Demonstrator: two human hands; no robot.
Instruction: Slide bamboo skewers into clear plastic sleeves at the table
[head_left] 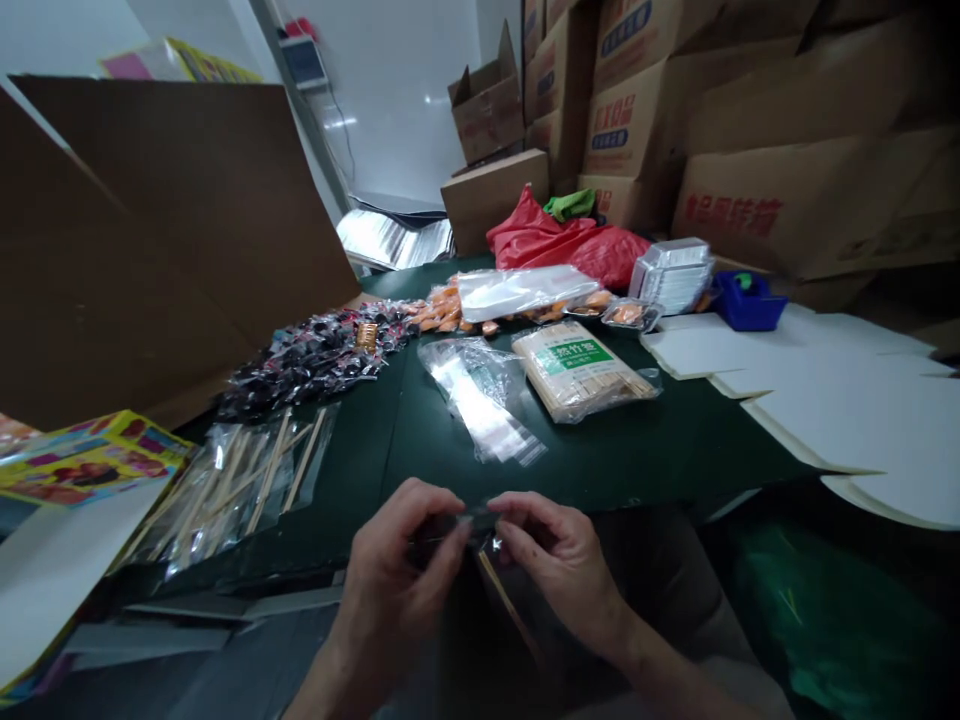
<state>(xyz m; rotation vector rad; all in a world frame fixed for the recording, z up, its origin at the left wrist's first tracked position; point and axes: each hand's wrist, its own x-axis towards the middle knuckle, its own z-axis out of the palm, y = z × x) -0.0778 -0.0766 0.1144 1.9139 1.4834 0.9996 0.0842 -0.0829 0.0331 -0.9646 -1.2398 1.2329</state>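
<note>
Just over the table's near edge, my left hand and my right hand pinch the top of a small clear plastic bag, thumbs against fingertips. A thin wooden stick hangs slanting below them, apparently inside the bag; its lower end is blurred. Beyond my hands lie flat clear bags, next to a plastic-wrapped pack of bamboo sticks with a green label. To the left, several bagged sticks are spread near the table edge.
A heap of dark wrapped pieces and orange packets lines the back. Behind are a red plastic bag, clear trays and a blue tape dispenser. White sheets lie right. Cartons and a yellow box flank the table.
</note>
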